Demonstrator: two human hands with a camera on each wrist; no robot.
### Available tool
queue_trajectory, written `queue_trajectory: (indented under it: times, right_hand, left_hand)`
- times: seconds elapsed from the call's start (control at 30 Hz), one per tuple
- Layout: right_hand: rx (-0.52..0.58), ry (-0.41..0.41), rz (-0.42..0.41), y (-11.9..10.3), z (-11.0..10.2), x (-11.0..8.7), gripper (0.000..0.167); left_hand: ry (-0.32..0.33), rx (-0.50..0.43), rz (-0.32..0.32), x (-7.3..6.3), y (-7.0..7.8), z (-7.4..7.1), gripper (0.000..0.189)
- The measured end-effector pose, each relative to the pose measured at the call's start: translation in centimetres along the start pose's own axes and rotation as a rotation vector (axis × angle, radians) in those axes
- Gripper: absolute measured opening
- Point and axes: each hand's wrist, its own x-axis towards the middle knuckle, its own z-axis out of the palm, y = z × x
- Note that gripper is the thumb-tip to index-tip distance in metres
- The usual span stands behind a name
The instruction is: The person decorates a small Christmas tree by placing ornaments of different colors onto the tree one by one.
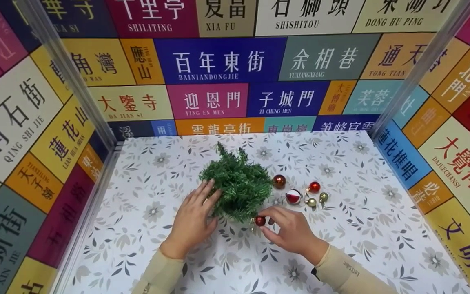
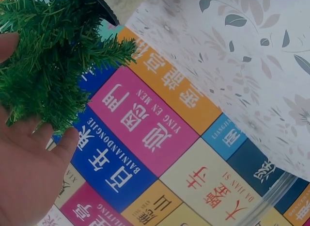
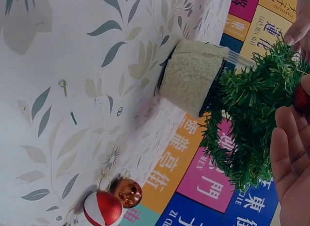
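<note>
A small artificial Christmas tree [image 1: 241, 183] with green tinsel-like branches stands on the patterned tabletop. In the right wrist view its pale fleecy pot [image 3: 191, 75] has dark rims. My left hand [image 1: 194, 216] lies along the tree's left side, its fairly straight fingers against the outer branches. Close to the front right of the branches, my right hand [image 1: 294, 230] pinches a dark red Christmas bauble [image 1: 260, 221] between thumb and fingers. A bit of gold-coloured cord or cap shows at the bauble's left side.
Right of the tree lie a copper bauble [image 1: 279, 181], a red-and-white bauble [image 1: 293, 196], a red bauble [image 1: 314, 187] and small gold baubles [image 1: 311, 202]. Green bits [image 3: 73, 118] lie loose on the white floral tabletop [image 1: 137, 171]. Colourful sign-covered walls [image 1: 218, 61] enclose the back and sides.
</note>
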Motion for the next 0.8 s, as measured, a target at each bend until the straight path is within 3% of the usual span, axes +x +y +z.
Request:
queue_trajectory:
  times: [0.6, 0.7, 0.8]
  right_hand:
    - [0.039, 0.01, 0.01, -0.17, 0.45, 0.19, 0.033]
    - [0.058, 0.007, 0.019, -0.31, 0.48, 0.24, 0.034]
    - [0.07, 0.008, 0.028, -0.45, 0.52, 0.31, 0.035]
  left_hand:
    - [0.031, 0.012, 0.009, 0.02, 0.25, 0.22, 0.081]
    - [0.063, 0.004, 0.014, -0.05, 0.3, 0.28, 0.079]
    - [0.14, -0.011, 0.034, -0.1, 0.37, 0.44, 0.074]
